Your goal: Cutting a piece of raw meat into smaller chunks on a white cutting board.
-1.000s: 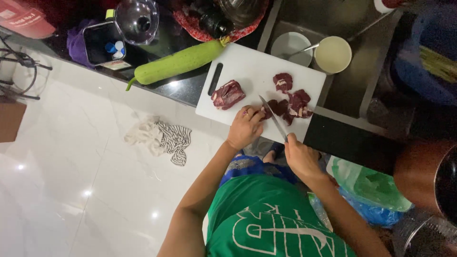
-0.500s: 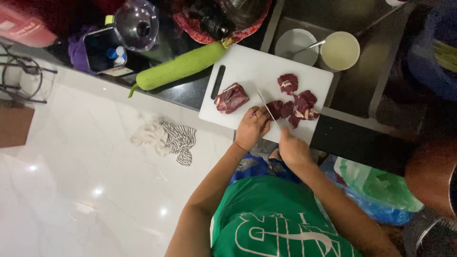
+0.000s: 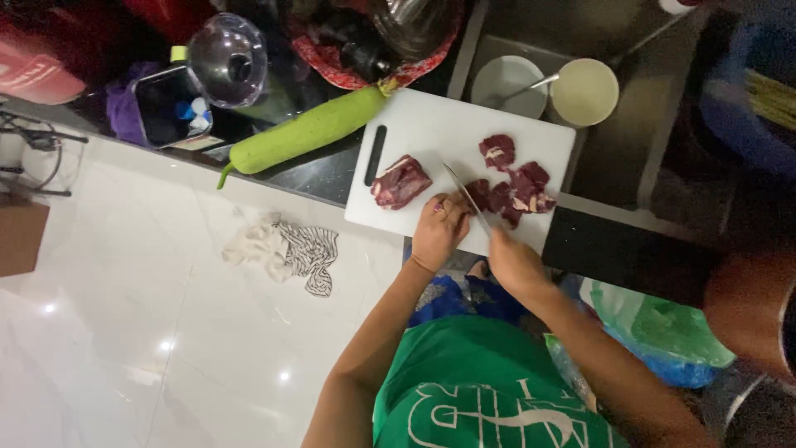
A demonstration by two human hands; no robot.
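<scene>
Hands: right hand (image 3: 512,264) grips knife (image 3: 466,197); left hand (image 3: 439,228), fingers curled, presses meat (image 3: 497,197) on cutting board (image 3: 431,137).

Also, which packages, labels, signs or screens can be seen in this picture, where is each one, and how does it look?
Cardboard box: on the floor at the left edge, brown, flat-sided, partly cut off.
Green plastic bag: on the floor right of the person, crumpled, over something blue.
Dark container: on the counter, upper left, squarish, with small white and blue items inside.
Shirt print: white shapes on green.
No screen or sign shows.
</scene>
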